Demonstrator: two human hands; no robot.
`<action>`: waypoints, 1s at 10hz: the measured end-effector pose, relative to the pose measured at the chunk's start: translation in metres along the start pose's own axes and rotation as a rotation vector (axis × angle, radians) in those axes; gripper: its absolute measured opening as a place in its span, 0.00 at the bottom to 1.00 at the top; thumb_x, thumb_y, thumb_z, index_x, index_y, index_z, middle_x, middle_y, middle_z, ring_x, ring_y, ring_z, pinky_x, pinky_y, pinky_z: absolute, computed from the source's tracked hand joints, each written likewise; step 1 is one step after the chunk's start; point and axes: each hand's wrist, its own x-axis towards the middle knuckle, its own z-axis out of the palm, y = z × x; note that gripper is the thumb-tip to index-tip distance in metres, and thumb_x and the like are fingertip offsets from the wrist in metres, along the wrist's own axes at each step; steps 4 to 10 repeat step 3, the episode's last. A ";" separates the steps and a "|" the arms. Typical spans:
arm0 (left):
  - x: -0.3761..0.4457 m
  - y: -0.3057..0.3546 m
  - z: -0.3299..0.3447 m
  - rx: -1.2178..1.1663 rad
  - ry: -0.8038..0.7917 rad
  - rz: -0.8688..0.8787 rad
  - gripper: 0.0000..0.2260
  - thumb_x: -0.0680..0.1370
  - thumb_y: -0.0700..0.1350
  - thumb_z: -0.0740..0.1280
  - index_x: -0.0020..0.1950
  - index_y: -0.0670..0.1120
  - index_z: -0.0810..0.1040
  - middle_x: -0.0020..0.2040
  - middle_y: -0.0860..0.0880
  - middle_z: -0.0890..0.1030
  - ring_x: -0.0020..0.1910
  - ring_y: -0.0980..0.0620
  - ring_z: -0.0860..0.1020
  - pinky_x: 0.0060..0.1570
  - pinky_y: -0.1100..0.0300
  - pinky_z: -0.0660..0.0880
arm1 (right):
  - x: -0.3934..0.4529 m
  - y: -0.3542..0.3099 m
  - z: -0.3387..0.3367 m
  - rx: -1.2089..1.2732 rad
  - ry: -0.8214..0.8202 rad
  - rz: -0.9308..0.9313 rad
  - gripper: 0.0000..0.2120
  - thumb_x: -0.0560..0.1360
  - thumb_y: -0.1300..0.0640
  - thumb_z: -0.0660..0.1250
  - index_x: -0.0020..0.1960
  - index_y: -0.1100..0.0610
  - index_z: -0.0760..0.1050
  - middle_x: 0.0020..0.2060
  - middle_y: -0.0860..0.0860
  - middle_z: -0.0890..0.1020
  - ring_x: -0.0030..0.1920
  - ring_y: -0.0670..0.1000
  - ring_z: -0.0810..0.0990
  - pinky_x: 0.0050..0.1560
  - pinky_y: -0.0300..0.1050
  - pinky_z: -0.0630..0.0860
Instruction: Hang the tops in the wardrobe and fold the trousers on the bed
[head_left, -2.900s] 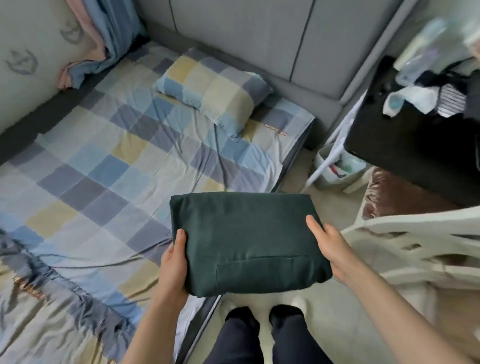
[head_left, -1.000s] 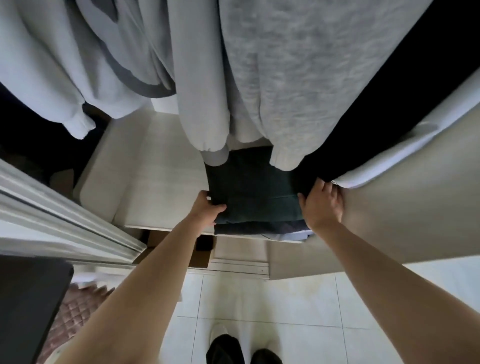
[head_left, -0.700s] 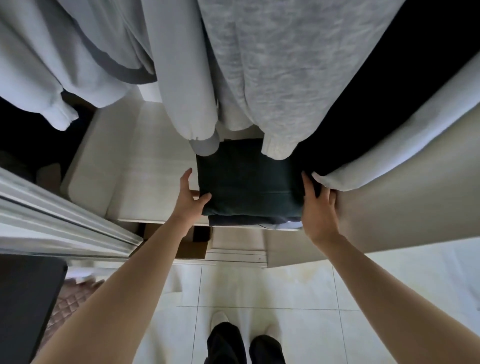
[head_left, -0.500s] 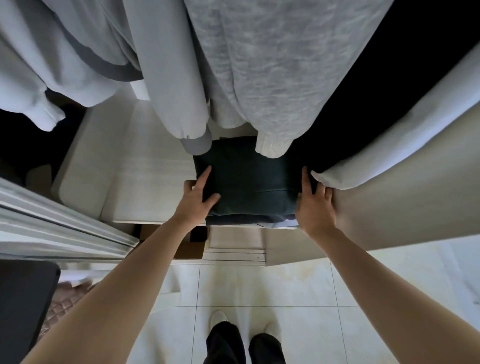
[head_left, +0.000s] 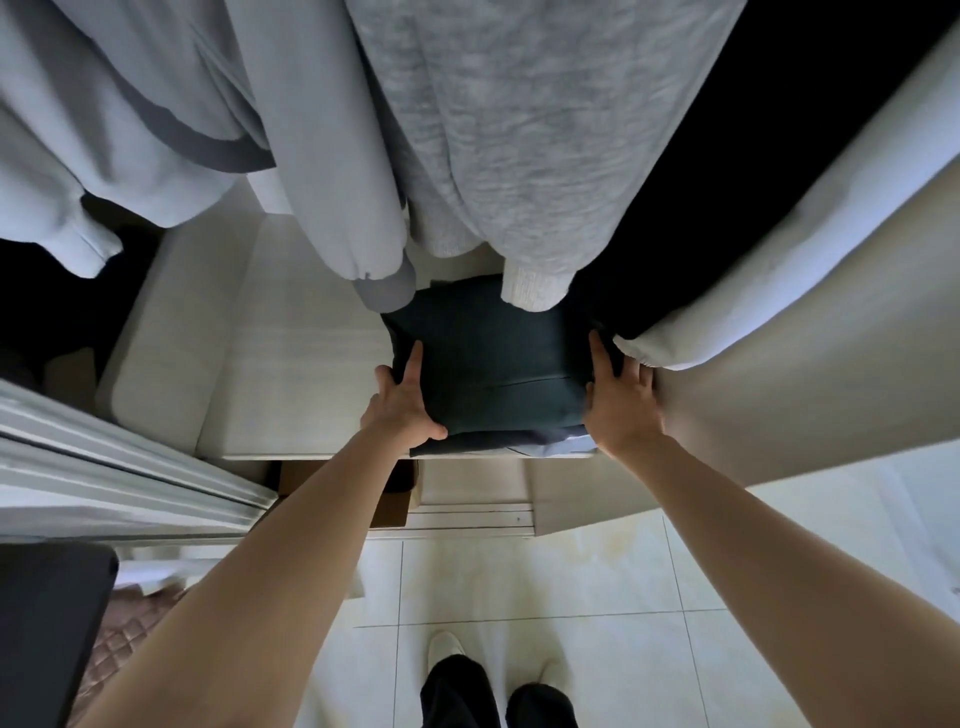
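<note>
The folded dark green trousers (head_left: 493, 364) have gone from the bed onto a small stack on the pale wooden wardrobe shelf (head_left: 291, 384). My left hand (head_left: 405, 400) and right hand (head_left: 621, 402) press flat fingers on its sides, squaring it under the hanging grey tops (head_left: 498, 140).

- I find no readable text, label, brand, number or sign anywhere in view.
- The folded trousers (head_left: 493, 364) under my hands show plain dark fabric only.
- The hanging tops (head_left: 498, 130) carry no print I can read.
</note>
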 end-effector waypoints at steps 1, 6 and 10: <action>-0.020 -0.002 0.003 0.078 0.071 -0.005 0.50 0.71 0.45 0.75 0.78 0.58 0.40 0.70 0.42 0.56 0.62 0.39 0.70 0.57 0.50 0.76 | -0.022 0.000 -0.010 -0.037 0.007 -0.046 0.41 0.74 0.58 0.64 0.78 0.50 0.43 0.74 0.60 0.50 0.72 0.64 0.53 0.69 0.56 0.62; -0.075 0.002 0.009 -0.027 0.177 0.046 0.37 0.77 0.46 0.69 0.79 0.53 0.50 0.74 0.43 0.56 0.68 0.39 0.65 0.63 0.48 0.72 | -0.075 -0.002 -0.012 0.051 0.063 -0.088 0.36 0.76 0.57 0.62 0.77 0.60 0.46 0.76 0.58 0.49 0.76 0.59 0.46 0.75 0.52 0.53; -0.075 0.002 0.009 -0.027 0.177 0.046 0.37 0.77 0.46 0.69 0.79 0.53 0.50 0.74 0.43 0.56 0.68 0.39 0.65 0.63 0.48 0.72 | -0.075 -0.002 -0.012 0.051 0.063 -0.088 0.36 0.76 0.57 0.62 0.77 0.60 0.46 0.76 0.58 0.49 0.76 0.59 0.46 0.75 0.52 0.53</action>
